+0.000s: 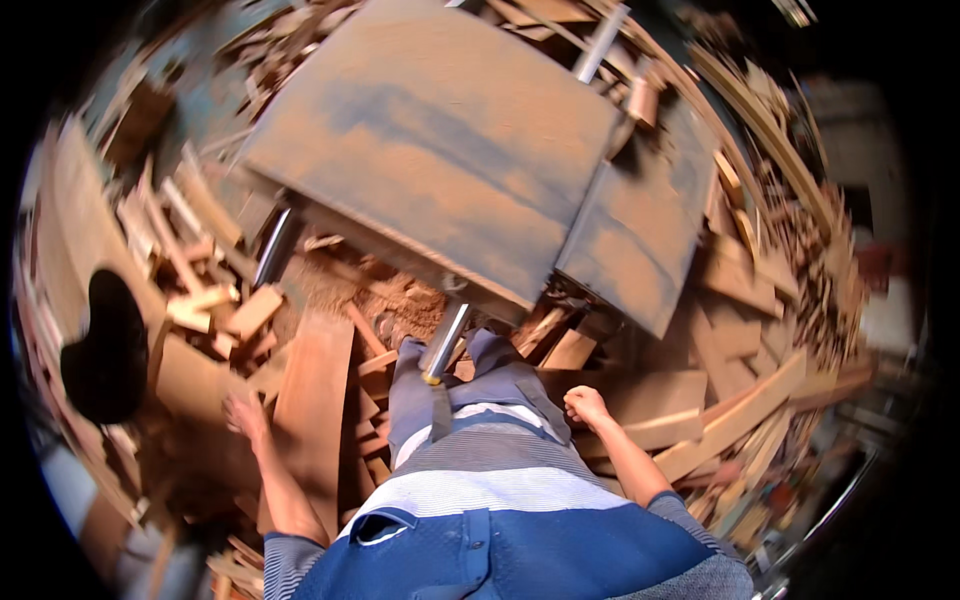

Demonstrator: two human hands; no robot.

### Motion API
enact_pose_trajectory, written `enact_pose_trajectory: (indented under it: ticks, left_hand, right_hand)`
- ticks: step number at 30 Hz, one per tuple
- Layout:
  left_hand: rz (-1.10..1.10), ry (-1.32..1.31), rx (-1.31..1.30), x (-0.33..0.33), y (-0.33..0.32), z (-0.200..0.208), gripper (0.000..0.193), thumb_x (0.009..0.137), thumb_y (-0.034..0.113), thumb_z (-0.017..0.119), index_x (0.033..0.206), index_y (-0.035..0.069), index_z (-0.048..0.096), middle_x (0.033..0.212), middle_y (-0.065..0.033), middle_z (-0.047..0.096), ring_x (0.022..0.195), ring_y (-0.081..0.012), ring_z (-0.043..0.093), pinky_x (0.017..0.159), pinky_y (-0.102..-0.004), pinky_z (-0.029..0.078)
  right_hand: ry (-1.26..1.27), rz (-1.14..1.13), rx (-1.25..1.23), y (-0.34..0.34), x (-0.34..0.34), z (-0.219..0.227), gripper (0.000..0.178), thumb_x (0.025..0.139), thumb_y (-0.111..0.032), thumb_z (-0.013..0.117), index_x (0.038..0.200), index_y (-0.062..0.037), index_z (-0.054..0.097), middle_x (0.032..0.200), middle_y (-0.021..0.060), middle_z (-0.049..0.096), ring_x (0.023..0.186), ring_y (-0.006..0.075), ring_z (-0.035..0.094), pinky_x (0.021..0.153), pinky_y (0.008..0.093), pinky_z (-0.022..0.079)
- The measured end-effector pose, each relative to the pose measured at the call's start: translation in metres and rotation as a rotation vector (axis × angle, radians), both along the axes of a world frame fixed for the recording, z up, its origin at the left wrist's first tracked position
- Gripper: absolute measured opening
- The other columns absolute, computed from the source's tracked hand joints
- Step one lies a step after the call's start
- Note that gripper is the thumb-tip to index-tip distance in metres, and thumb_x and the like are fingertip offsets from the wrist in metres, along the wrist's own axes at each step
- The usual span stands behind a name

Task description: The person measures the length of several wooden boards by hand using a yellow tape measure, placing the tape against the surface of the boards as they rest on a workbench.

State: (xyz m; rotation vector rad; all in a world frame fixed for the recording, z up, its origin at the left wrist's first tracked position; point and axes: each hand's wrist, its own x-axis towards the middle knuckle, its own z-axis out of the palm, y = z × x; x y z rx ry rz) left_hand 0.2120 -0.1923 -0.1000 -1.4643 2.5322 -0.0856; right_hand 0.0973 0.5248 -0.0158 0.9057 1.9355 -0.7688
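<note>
My left hand (246, 414) is over a wide brown board (203, 372) at my left side, its fingers loosely apart and somewhat blurred. I cannot tell whether it touches the wood. Beside that hand, a long reddish board (312, 400) leans next to my leg. My right hand (586, 404) hangs by my right hip, curled closed, with nothing visible in it. In front of me stands a large metal machine table (450, 130) with sawdust over its top. A shiny metal bar (447, 340) juts from its near edge toward my thighs.
A lower side table (640, 235) adjoins the machine table on the right. Wood offcuts (225, 310) are heaped at the left, and planks (735, 420) lie piled at the right. Sawdust (400, 295) covers the floor under the machine. A dark round shape (103, 345) is at far left.
</note>
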Motion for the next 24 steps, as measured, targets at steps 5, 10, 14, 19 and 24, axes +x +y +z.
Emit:
enact_pose_trajectory:
  ticks: [5,10,14,19,24]
  left_hand:
    - [-0.385,0.394,0.269,-0.115,0.089,-0.026,0.064,0.088,0.031,0.079,0.134,-0.008,0.057,0.133,-0.0278,0.061,0.125,-0.044,0.056,0.109,-0.0482,0.044]
    - [-1.005,0.608,0.272,-0.246,0.265,0.076,0.063,0.089,0.025,0.079,0.135,-0.007,0.05,0.15,-0.0253,0.045,0.143,-0.0445,0.037,0.116,-0.0531,0.033]
    - [-1.227,0.366,0.357,-0.309,0.327,0.103,0.076,0.079,0.034,0.086,0.134,-0.006,0.052,0.151,-0.0226,0.046,0.147,-0.0415,0.033,0.118,-0.0533,0.029]
    - [-1.382,0.269,0.446,-0.331,0.302,0.037,0.079,0.085,0.05,0.076,0.137,-0.004,0.053,0.151,-0.0224,0.047,0.144,-0.0416,0.037,0.118,-0.0551,0.026]
    - [-1.469,0.165,0.33,-0.323,0.319,0.045,0.062,0.097,0.049,0.063,0.134,-0.001,0.058,0.148,-0.0165,0.051,0.144,-0.0376,0.039,0.117,-0.0532,0.027]
  right_hand:
    - [0.113,0.237,-0.043,0.03,0.04,-0.052,0.019,0.089,-0.021,0.065,0.094,-0.0056,0.075,0.092,0.0122,0.074,0.081,0.0243,0.071,0.068,0.0375,0.054]
    - [0.3,0.041,-0.017,0.035,0.076,-0.093,0.026,0.089,-0.024,0.061,0.105,-0.0075,0.075,0.107,0.0168,0.073,0.104,0.0348,0.07,0.089,0.0422,0.053]
    - [0.299,-0.122,-0.083,0.053,0.115,-0.109,0.029,0.09,-0.026,0.056,0.103,-0.0098,0.076,0.109,0.016,0.073,0.103,0.0335,0.071,0.087,0.0421,0.054]
    - [0.406,-0.299,0.152,0.046,0.135,-0.081,0.026,0.085,-0.027,0.065,0.096,-0.0078,0.077,0.091,0.0163,0.075,0.087,0.0279,0.072,0.077,0.0393,0.055]
    - [0.308,-0.603,0.047,0.001,0.199,-0.106,0.027,0.084,-0.033,0.07,0.089,-0.0065,0.074,0.086,0.0168,0.074,0.081,0.0331,0.072,0.072,0.0441,0.054]
